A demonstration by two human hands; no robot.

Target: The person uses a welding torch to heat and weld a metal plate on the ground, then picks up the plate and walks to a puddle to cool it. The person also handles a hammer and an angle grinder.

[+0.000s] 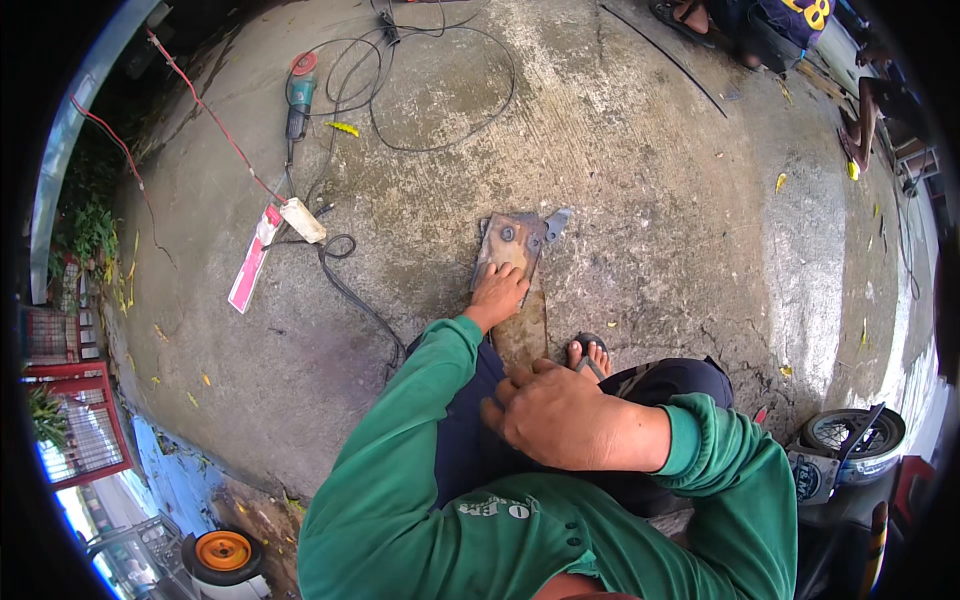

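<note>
In front of me on the concrete lies a rusty metal plate (512, 238) with round holes or bolt heads near its far end. A small grey metal piece (557, 222) with a hole juts out at its right corner. My left hand (500, 292) rests on the near part of the plate, its bent fingers pressed on the surface. Beneath, a longer brownish flat strip (522, 335) runs back toward my foot. Closer to my body, over my lap, my right hand (560, 412) is closed with curled fingers; whatever it may hold is hidden.
A green angle grinder (300, 95) with a red disc lies at the far left, beside a looped black cable (445, 148). Nearer are a white extension socket (302, 220) and a pink-and-white strip (250, 268). A spoked wheel (853, 435) stands right; another person (765, 35) crouches far right.
</note>
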